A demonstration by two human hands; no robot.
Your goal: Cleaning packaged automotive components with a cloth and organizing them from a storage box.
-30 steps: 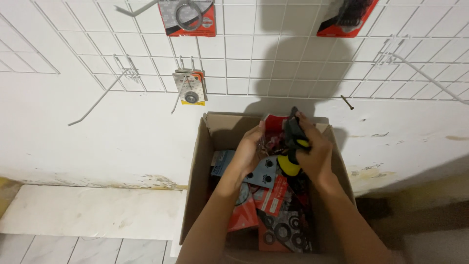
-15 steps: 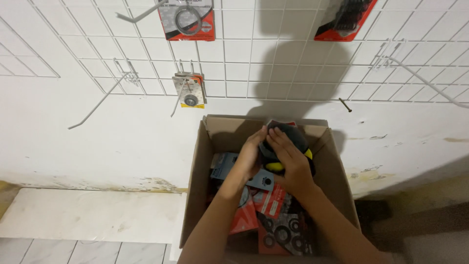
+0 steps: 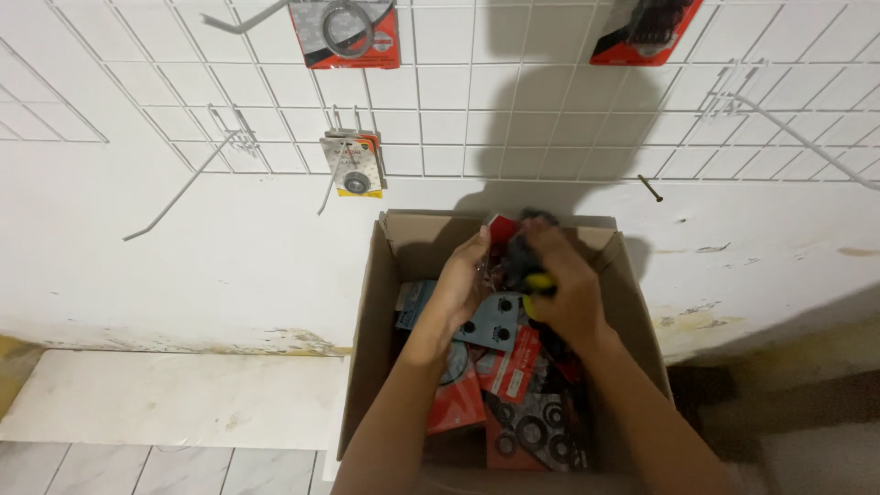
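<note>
Left hand (image 3: 463,275): curled loosely against the red carded pack (image 3: 502,229).
Right hand (image 3: 564,284): closed around the same pack, over the cardboard box (image 3: 367,339).

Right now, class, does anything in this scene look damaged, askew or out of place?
Yes. The white wall is stained and peeling along its base, and again right of the cardboard box. A loose nail sticks out at a slant. The packets inside the box lie jumbled.
</note>
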